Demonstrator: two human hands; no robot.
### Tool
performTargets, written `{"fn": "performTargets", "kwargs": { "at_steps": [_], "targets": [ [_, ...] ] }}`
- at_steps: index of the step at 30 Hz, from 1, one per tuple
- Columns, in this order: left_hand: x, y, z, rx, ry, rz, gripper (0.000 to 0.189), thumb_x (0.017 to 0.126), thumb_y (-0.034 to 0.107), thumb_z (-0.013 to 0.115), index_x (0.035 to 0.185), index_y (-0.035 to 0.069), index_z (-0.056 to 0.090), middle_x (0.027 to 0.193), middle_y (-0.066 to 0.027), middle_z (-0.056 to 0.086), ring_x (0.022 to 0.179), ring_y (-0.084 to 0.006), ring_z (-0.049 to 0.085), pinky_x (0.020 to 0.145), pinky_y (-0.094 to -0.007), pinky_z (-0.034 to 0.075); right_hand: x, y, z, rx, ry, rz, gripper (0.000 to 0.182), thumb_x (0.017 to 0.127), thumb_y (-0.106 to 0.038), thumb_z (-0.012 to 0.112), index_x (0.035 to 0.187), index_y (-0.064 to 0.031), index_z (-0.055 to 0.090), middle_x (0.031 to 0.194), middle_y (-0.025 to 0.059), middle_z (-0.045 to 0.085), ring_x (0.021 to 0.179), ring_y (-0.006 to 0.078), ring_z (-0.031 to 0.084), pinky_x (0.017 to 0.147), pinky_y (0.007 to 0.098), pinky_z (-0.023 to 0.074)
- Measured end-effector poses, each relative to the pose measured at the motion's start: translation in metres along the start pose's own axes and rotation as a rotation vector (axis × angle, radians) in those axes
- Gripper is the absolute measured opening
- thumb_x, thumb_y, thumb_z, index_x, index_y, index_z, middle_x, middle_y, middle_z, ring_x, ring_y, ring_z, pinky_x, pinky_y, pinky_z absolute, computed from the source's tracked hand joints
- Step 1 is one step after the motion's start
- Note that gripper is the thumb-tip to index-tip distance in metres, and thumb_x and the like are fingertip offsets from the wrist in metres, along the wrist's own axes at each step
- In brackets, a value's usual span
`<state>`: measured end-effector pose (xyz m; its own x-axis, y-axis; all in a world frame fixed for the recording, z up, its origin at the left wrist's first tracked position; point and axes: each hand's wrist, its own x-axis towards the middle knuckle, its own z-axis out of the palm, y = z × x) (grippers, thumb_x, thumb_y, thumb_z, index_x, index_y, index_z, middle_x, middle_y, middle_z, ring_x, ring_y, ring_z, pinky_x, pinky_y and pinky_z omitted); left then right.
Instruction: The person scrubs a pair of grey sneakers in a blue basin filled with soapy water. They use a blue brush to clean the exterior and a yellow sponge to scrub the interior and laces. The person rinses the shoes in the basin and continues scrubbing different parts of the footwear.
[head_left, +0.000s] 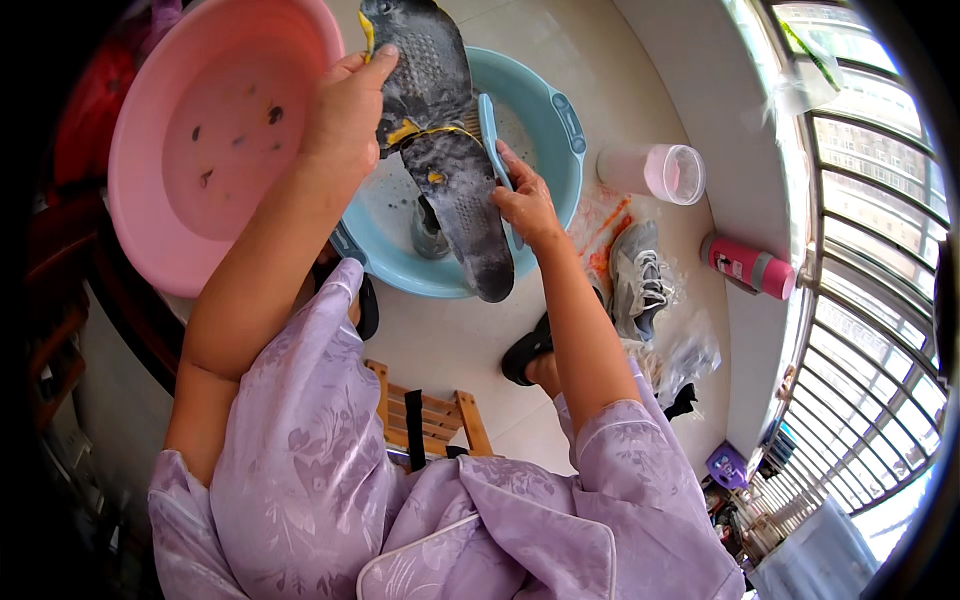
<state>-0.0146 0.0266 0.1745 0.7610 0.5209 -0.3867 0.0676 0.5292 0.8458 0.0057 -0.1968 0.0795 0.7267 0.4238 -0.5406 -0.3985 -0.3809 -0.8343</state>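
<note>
My left hand (341, 112) grips a wet, dark grey insole (424, 56) with worn yellow patches, raised above a light blue plastic basin (559, 184). A second dark insole (469, 217) hangs below the first, overlapping it; what supports it is hard to make out. In my right hand (532, 195) is a light blue scrubbing brush (489, 131), its bristles against the insoles near where they overlap. My right fingertips lie close to the lower insole's edge. Under the insoles, a grey shoe (429, 232) shows partly in the basin's cloudy water.
To the left, a pink basin (135, 195) holds water with dark bits. A grey lace-up shoe (636, 277), plastic wrapping (690, 356) and a clear plastic jar (651, 172) lie on the right. A pink bottle (750, 266) lies by the barred window. Below is a wooden slatted stool (431, 420).
</note>
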Motion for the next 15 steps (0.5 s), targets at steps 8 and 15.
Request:
{"fn": "performTargets", "kwargs": {
  "at_steps": [8,15],
  "targets": [
    [0.002,0.014,-0.006,-0.029,0.008,0.089,0.021,0.082,0.014,0.059,0.097,-0.001,0.058,0.091,-0.0033,0.059,0.087,-0.0088,0.05,0.078,-0.022,0.038,0.041,-0.009,0.016,-0.172,-0.009,-0.15,0.066,0.066,-0.004,0.053,0.129,-0.0211,0.044,0.081,0.0034,0.056,0.069,0.0094,0.048,0.066,0.0211,0.04],
    [0.0,0.023,0.002,-0.245,-0.019,0.058,0.024,0.083,0.014,0.057,0.102,-0.001,0.056,0.098,-0.0053,0.057,0.096,-0.0119,0.049,0.09,-0.0245,0.034,0.054,-0.016,0.02,-0.159,0.0,-0.207,0.053,0.077,-0.012,0.057,0.128,-0.0139,0.045,0.081,0.0008,0.057,0.062,0.0087,0.049,0.059,0.0212,0.0411]
  ]
}}
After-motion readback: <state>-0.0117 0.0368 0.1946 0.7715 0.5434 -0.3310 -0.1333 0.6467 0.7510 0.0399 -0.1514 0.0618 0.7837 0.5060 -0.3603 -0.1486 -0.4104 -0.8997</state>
